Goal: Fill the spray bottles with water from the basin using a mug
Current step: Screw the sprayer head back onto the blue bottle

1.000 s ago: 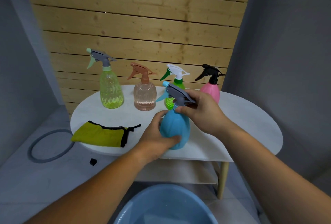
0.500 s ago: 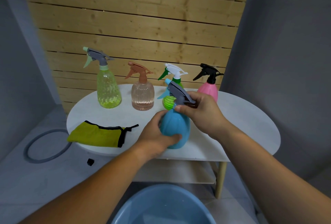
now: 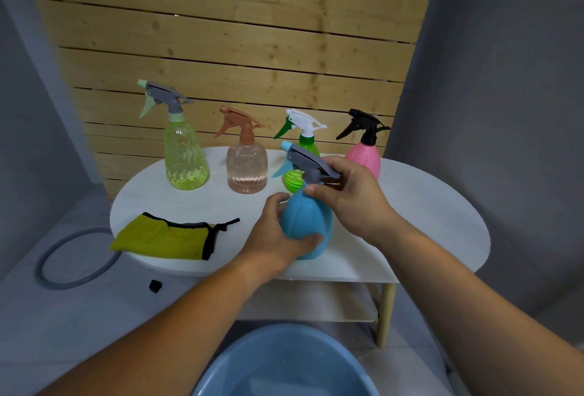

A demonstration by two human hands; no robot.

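Observation:
A blue spray bottle [image 3: 308, 225] with a grey trigger head stands near the front edge of the white oval table [image 3: 426, 206]. My left hand [image 3: 276, 239] grips its round body from the left. My right hand [image 3: 350, 196] pinches the neck just under the grey head. Behind stand a yellow-green bottle [image 3: 185, 155], a clear peach bottle [image 3: 247, 163], a green bottle [image 3: 305, 142] partly hidden by the blue one, and a pink bottle [image 3: 366, 155]. The blue basin [image 3: 284, 364] sits on the floor below me. No mug is in view.
A yellow-green cloth bag [image 3: 164, 237] with black trim lies on the table's left front. A grey ring [image 3: 74, 258] and a small black cap [image 3: 155, 285] lie on the floor at left. A wooden slat wall stands behind; a lower shelf [image 3: 316, 304] sits under the tabletop.
Both hands keep their hold on the blue bottle. The grey head has turned slightly and the right hand's fingers have shifted at the neck.

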